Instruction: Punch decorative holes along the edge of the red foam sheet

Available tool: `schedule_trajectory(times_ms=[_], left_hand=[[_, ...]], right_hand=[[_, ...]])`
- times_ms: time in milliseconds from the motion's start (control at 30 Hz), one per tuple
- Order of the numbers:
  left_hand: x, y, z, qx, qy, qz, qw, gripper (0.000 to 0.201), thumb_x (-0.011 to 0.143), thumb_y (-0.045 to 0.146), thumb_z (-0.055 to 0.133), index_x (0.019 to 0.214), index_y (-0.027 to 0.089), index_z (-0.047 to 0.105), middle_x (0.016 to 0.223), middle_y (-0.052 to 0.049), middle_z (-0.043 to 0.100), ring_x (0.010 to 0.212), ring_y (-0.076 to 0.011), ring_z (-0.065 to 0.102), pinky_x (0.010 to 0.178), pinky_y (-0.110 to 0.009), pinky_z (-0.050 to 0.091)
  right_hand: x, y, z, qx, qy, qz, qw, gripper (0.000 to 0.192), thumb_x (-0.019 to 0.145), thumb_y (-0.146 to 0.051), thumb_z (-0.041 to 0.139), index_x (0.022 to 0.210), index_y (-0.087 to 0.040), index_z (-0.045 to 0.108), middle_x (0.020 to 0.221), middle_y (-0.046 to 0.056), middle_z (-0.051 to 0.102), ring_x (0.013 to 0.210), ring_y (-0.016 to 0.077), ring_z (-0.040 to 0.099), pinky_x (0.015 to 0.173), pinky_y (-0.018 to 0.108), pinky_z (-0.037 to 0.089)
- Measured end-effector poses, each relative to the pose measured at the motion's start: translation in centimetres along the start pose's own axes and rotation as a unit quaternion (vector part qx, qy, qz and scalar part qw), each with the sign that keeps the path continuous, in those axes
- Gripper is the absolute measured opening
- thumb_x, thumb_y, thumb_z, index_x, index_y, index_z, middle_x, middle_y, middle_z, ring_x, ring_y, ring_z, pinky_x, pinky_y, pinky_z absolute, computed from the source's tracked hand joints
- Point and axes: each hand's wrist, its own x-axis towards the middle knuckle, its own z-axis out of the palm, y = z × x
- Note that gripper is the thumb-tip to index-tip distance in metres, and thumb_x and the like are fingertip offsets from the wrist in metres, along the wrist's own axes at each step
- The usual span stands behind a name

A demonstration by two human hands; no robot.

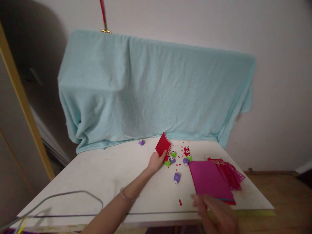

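Red card pinched at the back of the bench

White bench (102, 175) carries everything. At its left front edge lies a thin grey wire loop (73, 195). The left hand (156, 161) reaches far forward, fingers closed on the lower corner of a red card (163, 145) with a scalloped edge, held tilted just off the surface. Just right of it sit small green and purple punches (172, 159) among red paper bits. Further right lies a magenta sheet (207, 178) over red lacy cut paper (230, 172). The right hand (214, 211), blurred, hovers spread at the sheet's near corner, gripping nothing
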Motion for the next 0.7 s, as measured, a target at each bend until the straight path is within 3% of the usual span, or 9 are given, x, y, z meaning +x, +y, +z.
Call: schedule_trajectory(times_ms=[33, 100, 167, 233, 333, 467, 700], left_hand=[[0.0, 0.0, 0.0, -0.001, -0.004, 0.002, 1.000, 0.055, 0.090, 0.058, 0.040, 0.105, 0.012, 0.068, 0.099, -0.013, 0.073, 0.090, -0.0240, 0.066, 0.082, -0.029, 0.047], [0.0, 0.1, 0.0, -0.003, -0.008, 0.001, 1.000, 0.054, 0.091, 0.057, 0.040, 0.105, 0.012, 0.068, 0.098, -0.013, 0.073, 0.090, -0.0240, 0.066, 0.082, -0.030, 0.047], [0.0, 0.2, 0.1, -0.003, -0.009, 0.003, 1.000, 0.054, 0.091, 0.055, 0.040, 0.106, 0.012, 0.068, 0.099, -0.013, 0.072, 0.090, -0.0239, 0.066, 0.082, -0.030, 0.047], [0.0, 0.2, 0.1, 0.000, -0.006, 0.010, 1.000, 0.053, 0.092, 0.055, 0.040, 0.106, 0.012, 0.068, 0.101, -0.013, 0.072, 0.091, -0.0239, 0.066, 0.083, -0.030, 0.047], [0.1, 0.2, 0.0, 0.001, -0.009, 0.024, 1.000, 0.053, 0.092, 0.055, 0.038, 0.104, 0.013, 0.068, 0.103, -0.013, 0.072, 0.091, -0.0240, 0.066, 0.082, -0.030, 0.047], [0.0, 0.2, 0.0, -0.003, -0.009, 0.034, 0.999, 0.053, 0.092, 0.056, 0.038, 0.106, 0.015, 0.068, 0.104, -0.011, 0.072, 0.090, -0.0242, 0.066, 0.081, -0.030, 0.047], [-0.2, 1.0, 0.0, -0.018, 0.003, 0.016, 1.000, 0.055, 0.091, 0.056, 0.038, 0.107, 0.013, 0.068, 0.096, -0.011, 0.073, 0.089, -0.0249, 0.066, 0.085, -0.032, 0.048]], right_hand=[[3.1, 0.1, -0.9, 0.030, 0.027, -0.036, 0.999, 0.023, 0.089, -0.035, 0.052, 0.091, -0.028, 0.074, 0.077, 0.007, 0.070, 0.068, 0.0204, 0.065, 0.070, 0.032, 0.051], [9.4, 0.7, -1.8, 0.039, 0.115, -0.044, 0.992, 0.029, 0.092, -0.035, 0.050, 0.076, -0.022, 0.070, 0.062, 0.005, 0.065, 0.057, 0.0159, 0.060, 0.063, 0.027, 0.046], [14.6, 2.0, -1.3, 0.010, 0.184, -0.033, 0.982, 0.037, 0.093, -0.038, 0.047, 0.069, -0.019, 0.066, 0.056, 0.003, 0.061, 0.054, 0.0141, 0.056, 0.063, 0.025, 0.043], [17.7, 4.1, 0.5, -0.014, 0.202, -0.020, 0.979, 0.042, 0.095, -0.041, 0.042, 0.070, -0.017, 0.066, 0.051, 0.001, 0.057, 0.050, 0.0133, 0.052, 0.060, 0.024, 0.040], [18.6, 8.0, 4.0, -0.042, 0.191, 0.023, 0.980, 0.045, 0.095, -0.042, 0.038, 0.069, -0.017, 0.064, 0.052, 0.003, 0.057, 0.051, 0.0142, 0.051, 0.058, 0.024, 0.037], [17.1, 12.2, 7.4, -0.069, 0.157, 0.065, 0.983, 0.038, 0.094, -0.042, 0.039, 0.076, -0.018, 0.063, 0.062, 0.004, 0.060, 0.058, 0.0171, 0.054, 0.060, 0.026, 0.035], [16.8, 14.0, 9.5, -0.018, 0.097, 0.027, 0.995, 0.030, 0.088, -0.040, 0.048, 0.108, -0.019, 0.058, 0.097, 0.010, 0.061, 0.091, 0.0235, 0.056, 0.080, 0.033, 0.043]])
